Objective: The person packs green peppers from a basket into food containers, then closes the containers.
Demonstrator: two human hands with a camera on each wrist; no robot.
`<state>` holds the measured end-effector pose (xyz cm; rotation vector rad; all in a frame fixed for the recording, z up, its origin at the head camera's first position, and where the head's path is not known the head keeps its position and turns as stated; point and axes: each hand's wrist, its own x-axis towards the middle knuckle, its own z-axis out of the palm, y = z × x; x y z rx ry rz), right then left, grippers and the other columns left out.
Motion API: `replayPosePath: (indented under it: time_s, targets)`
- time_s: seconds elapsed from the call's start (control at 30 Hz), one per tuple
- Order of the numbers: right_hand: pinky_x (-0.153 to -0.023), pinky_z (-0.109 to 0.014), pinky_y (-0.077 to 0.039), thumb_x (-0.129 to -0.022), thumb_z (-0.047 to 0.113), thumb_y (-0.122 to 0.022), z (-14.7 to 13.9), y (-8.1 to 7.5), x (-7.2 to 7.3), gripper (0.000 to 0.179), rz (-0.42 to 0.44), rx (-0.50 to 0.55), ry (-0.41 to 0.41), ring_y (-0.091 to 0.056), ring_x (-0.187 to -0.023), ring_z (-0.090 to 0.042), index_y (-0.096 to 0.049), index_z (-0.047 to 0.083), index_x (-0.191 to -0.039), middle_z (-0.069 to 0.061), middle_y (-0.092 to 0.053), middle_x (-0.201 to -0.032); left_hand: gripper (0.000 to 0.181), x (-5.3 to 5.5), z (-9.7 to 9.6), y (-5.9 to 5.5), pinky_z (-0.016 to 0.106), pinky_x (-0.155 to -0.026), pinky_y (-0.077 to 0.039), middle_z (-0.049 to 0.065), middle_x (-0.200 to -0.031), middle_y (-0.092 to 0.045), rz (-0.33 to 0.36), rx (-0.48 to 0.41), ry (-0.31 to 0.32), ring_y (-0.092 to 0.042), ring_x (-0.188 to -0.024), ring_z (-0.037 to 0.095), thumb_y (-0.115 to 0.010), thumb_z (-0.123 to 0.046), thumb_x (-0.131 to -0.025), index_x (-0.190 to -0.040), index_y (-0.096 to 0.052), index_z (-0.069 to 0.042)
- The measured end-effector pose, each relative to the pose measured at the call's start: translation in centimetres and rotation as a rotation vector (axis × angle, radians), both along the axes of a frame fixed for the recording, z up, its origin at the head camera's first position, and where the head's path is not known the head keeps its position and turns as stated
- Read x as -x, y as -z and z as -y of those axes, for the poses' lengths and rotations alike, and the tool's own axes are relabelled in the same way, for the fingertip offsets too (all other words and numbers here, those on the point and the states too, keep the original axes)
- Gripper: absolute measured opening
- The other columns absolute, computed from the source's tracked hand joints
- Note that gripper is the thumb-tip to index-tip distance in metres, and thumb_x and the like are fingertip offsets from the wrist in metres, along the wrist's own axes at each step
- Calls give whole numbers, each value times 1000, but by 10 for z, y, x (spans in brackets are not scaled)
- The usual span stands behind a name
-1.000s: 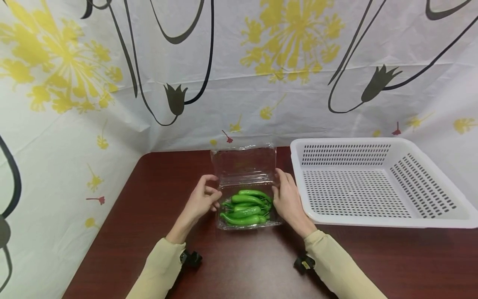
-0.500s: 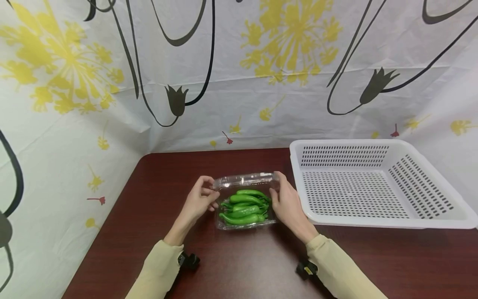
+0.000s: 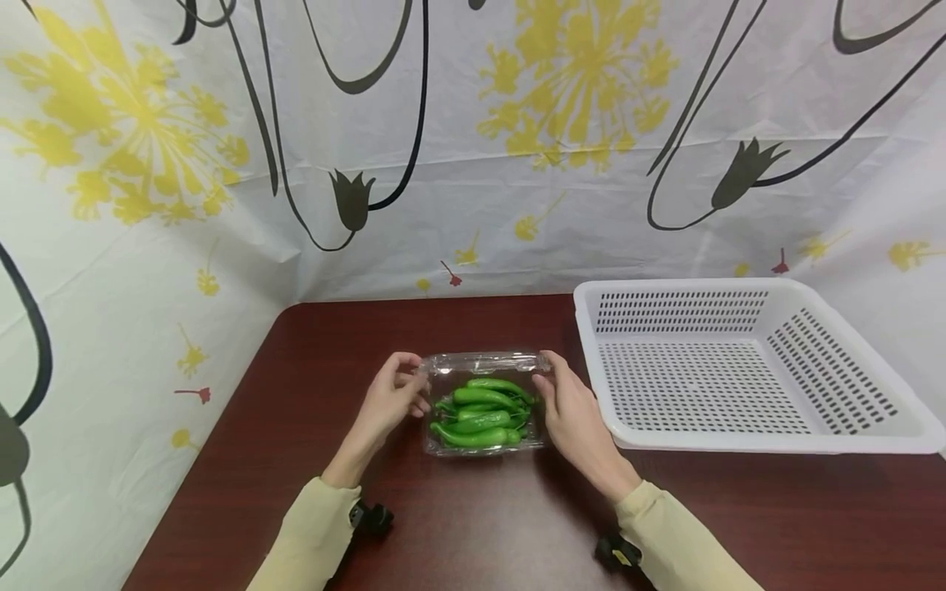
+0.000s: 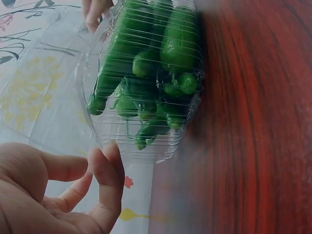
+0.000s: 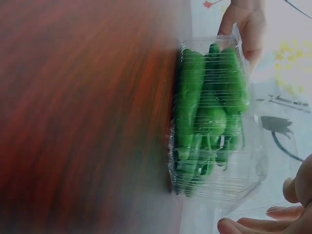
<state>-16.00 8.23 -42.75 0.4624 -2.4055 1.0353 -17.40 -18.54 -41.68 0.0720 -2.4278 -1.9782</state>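
Note:
A clear plastic clamshell box point(image 3: 484, 450) sits on the table with several green peppers point(image 3: 484, 419) lying in it. Its transparent lid point(image 3: 484, 362) is raised at the back, seen nearly edge-on by the head camera. My left hand point(image 3: 389, 398) is at the box's left side, curled fingers and thumb pinching the lid's edge near the corner; the left wrist view shows the fingertips point(image 4: 113, 155) against the clear plastic. On the right side, my right hand point(image 3: 574, 410) holds the opposite lid edge between thumb and fingers, partly out of frame in the right wrist view.
A white perforated plastic basket point(image 3: 602, 394) stands close to the right of my right hand. The dark red wooden table point(image 3: 473, 525) runs back to a patterned white cloth point(image 3: 473, 205), which also hangs along the left side.
The box's lid has swung from standing tall at the back to a much lower, foreshortened position. Both hands have stayed at the sides, shifting only slightly.

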Motion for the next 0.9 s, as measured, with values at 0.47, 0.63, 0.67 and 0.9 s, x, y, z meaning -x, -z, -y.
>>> replayPosePath:
  time_s: [0.47, 0.63, 0.67, 0.9]
  targets:
    - [-101, -52, -47, -110, 22, -43, -6, -6, -19, 41, 36, 23, -77, -61, -121, -36, -50, -2, -143, -22, -61, -135, 31, 0, 6, -2, 27, -55, -52, 23, -101, -65, 80, 30, 43, -64, -62, 17, -42, -17, -110, -136, -50, 0]
    - [-102, -50, -47, -112, 27, -37, -6, -7, -23, 46, 74, 54, -86, -61, -122, -32, -50, -2, -145, -19, -60, -137, 40, -1, 8, -4, 27, -56, -52, 22, -104, -64, 107, 21, 64, -64, -65, 18, -37, -26, -112, -143, -49, -3]
    - [-102, -50, -47, -112, 27, -37, -6, -7, -23, 45, 78, 56, -85, -61, -123, -32, -51, -2, -145, -18, -60, -138, 41, -1, 9, -4, 27, -56, -52, 22, -104, -63, 111, 24, 71, -64, -66, 18, -37, -28, -112, -143, -49, -3]
    - [-103, -50, -47, -112, 26, -39, -5, -6, -26, 44, 111, 24, -49, -60, -124, -33, -51, 0, -145, -17, -61, -137, 46, -4, 14, -7, 30, -60, -55, 24, -132, -56, 144, 81, 134, -67, -73, 20, -38, -31, -112, -149, -45, -5]
